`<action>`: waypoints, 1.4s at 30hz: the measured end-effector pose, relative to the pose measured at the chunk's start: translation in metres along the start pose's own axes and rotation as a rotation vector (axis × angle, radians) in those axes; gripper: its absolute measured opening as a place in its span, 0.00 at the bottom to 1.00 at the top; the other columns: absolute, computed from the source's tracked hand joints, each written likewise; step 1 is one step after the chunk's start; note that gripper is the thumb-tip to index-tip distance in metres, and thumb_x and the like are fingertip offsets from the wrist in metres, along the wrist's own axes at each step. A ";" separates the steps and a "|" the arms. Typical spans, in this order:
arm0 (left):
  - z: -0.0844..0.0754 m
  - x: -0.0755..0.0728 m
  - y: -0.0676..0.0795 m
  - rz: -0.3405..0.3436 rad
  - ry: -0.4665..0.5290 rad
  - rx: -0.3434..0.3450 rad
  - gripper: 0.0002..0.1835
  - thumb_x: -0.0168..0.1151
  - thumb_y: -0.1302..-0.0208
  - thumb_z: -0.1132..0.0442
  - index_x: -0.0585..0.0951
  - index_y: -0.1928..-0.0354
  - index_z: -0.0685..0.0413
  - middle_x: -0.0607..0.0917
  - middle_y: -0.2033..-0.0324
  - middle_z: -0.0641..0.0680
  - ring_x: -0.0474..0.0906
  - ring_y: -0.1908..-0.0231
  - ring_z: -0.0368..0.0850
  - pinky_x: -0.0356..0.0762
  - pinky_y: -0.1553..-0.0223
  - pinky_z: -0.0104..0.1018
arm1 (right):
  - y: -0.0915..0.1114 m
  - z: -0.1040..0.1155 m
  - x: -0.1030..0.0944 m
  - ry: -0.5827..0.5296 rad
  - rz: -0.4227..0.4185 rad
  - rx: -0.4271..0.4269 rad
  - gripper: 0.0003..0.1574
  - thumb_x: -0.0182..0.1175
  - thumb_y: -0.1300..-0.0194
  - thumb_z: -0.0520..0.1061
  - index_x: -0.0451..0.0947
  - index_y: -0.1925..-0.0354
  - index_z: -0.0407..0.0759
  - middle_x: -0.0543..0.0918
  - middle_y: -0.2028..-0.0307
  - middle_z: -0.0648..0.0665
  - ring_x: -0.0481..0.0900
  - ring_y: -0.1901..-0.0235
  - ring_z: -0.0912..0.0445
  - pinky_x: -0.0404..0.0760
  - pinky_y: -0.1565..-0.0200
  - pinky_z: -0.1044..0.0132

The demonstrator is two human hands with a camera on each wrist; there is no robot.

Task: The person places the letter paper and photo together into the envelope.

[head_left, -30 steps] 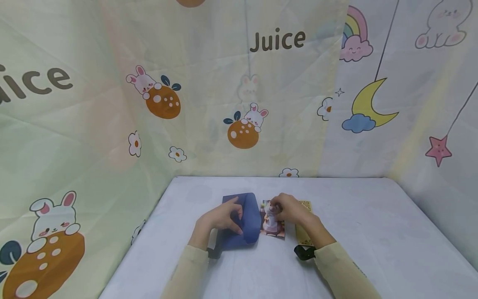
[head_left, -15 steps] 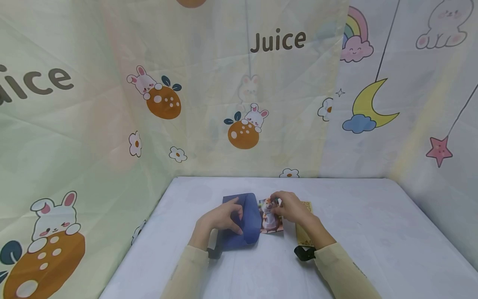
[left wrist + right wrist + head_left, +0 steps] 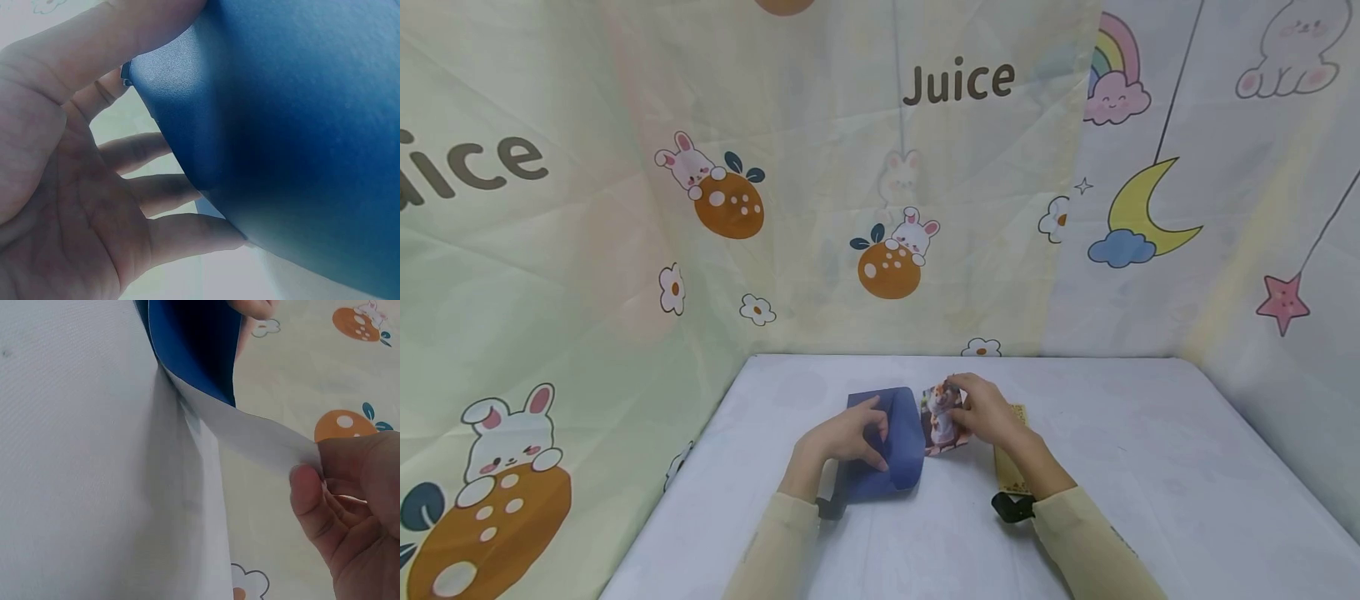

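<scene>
My left hand (image 3: pixel 852 431) grips a blue paper envelope (image 3: pixel 906 442), its thumb on one face and its fingers behind the edge, as the left wrist view shows. The envelope bulges open on the side toward my right hand (image 3: pixel 987 410). Between the right thumb and fingers I pinch a photo card (image 3: pixel 942 418) printed with a small animal in a white apron. From the right wrist the card shows its plain white back (image 3: pixel 256 434), slightly bent. Its far edge lies at the mouth of the envelope (image 3: pixel 194 350); whether it is inside I cannot tell.
A gold patterned flat piece (image 3: pixel 1009 471) lies on the white table (image 3: pixel 1120 433), partly under my right forearm. A black wrist strap (image 3: pixel 1011 507) sits by the right cuff. Printed cloth walls (image 3: pixel 820 250) stand behind and to both sides.
My right hand has lifted the photo card upward, away from me, and tilted it beside the envelope's mouth. The left hand and the envelope have stayed in place.
</scene>
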State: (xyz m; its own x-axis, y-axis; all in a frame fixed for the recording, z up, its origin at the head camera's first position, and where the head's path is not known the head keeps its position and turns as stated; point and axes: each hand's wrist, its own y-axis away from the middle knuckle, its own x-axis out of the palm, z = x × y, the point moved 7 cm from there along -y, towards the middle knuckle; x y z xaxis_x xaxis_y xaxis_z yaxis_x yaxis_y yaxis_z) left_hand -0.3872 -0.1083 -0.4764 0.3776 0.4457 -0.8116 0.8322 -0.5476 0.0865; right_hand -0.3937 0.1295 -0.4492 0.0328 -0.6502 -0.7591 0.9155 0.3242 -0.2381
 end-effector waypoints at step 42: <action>0.001 0.002 -0.001 -0.001 0.013 -0.017 0.21 0.87 0.58 0.53 0.79 0.69 0.35 0.46 0.17 0.64 0.52 0.21 0.70 0.59 0.25 0.65 | 0.000 0.000 -0.012 -0.312 -0.143 0.062 0.59 0.74 0.41 0.33 0.53 0.20 0.36 0.57 0.20 0.32 0.84 0.72 0.58 0.82 0.74 0.68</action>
State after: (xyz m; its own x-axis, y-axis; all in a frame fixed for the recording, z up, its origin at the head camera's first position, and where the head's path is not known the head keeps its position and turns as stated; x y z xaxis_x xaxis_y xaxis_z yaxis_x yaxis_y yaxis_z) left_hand -0.3875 -0.1077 -0.4785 0.3821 0.4549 -0.8044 0.8390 -0.5356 0.0956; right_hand -0.3940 0.1375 -0.4398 0.0149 -0.8679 -0.4965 0.9422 0.1785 -0.2837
